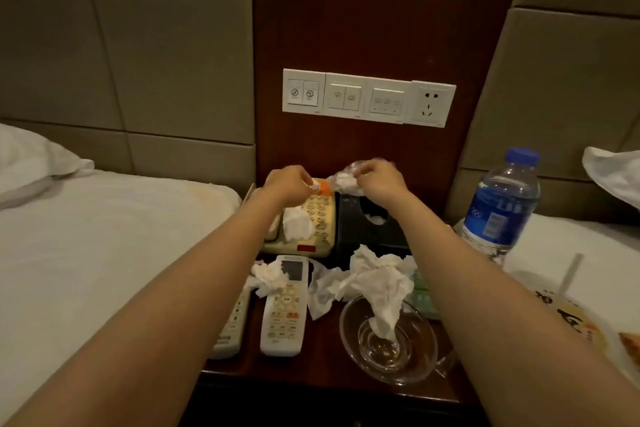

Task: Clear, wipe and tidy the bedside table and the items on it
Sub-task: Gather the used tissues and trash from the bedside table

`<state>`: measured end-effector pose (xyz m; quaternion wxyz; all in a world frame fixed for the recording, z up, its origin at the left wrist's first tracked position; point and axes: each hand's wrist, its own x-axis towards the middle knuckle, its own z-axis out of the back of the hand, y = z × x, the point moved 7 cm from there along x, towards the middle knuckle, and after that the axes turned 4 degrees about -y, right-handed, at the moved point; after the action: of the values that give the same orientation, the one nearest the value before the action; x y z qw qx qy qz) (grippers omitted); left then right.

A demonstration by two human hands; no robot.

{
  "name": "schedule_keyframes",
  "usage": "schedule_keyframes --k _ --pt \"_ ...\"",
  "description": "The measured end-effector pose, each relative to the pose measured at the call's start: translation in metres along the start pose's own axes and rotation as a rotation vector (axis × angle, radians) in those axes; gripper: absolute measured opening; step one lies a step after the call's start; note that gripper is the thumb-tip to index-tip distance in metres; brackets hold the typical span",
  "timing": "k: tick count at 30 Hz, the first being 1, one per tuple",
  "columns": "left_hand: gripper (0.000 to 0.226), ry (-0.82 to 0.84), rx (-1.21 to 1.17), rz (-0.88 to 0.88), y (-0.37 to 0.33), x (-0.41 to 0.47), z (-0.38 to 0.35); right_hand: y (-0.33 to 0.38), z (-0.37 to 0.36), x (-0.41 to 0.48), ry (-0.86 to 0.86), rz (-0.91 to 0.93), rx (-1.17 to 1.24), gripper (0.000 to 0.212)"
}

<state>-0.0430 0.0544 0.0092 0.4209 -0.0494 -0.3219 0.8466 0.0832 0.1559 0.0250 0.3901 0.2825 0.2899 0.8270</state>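
On the left there's a bed point(104, 236) with a smooth white sheet and a soft pillow point(34, 163) at its far end. The dark glossy wood desk point(322, 354) beside it is a proper mess.

Near its left edge lies a slim grey remote point(232, 326). Just beside that is a chunkier white remote point(285, 308) with a crumpled tissue point(268, 276) over its far left corner. Further back sits a beige plastic phone point(320, 218) with round keys, and a paper wad point(296, 224) is resting on it.

The left hand point(287, 184) is over the phone's far end, its grip a tight pinch on some tiny white bit point(316, 185), can't tell what. The right hand point(377, 177) is just beside it, above a black tissue box point(374, 229). Its grip is curled round crinkly clear plastic point(343, 180) with white paper bunched inside.

Nearer, a big rumpled sheet point(377, 281) hangs down into a round clear glass bowl point(415, 367).

Far right, a clear ribbed bottle point(498, 204) with a blue cap and blue label stands upright. High on the wood wall panel there's a row of flat white switches point(367, 99).
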Motion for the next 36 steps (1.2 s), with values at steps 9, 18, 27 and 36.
schedule_keyframes --k 9,18,27,36 --pt "0.053 0.048 0.114 0.027 0.012 0.033 -0.024 -0.013 -0.009 0.033 -0.042 -0.008 -0.272 0.075" --pt "0.046 -0.122 0.509 -0.127 0.007 0.045 -0.047 -0.032 -0.050 0.053 0.137 0.042 -0.326 0.036" --pt "0.035 -0.215 -0.058 -0.015 0.000 0.033 0.004 -0.010 0.002 0.029 -0.159 0.007 -0.039 0.039" --pt "0.028 -0.123 -0.551 0.093 -0.017 -0.053 0.036 0.013 0.036 -0.054 -0.118 0.026 0.138 0.043"
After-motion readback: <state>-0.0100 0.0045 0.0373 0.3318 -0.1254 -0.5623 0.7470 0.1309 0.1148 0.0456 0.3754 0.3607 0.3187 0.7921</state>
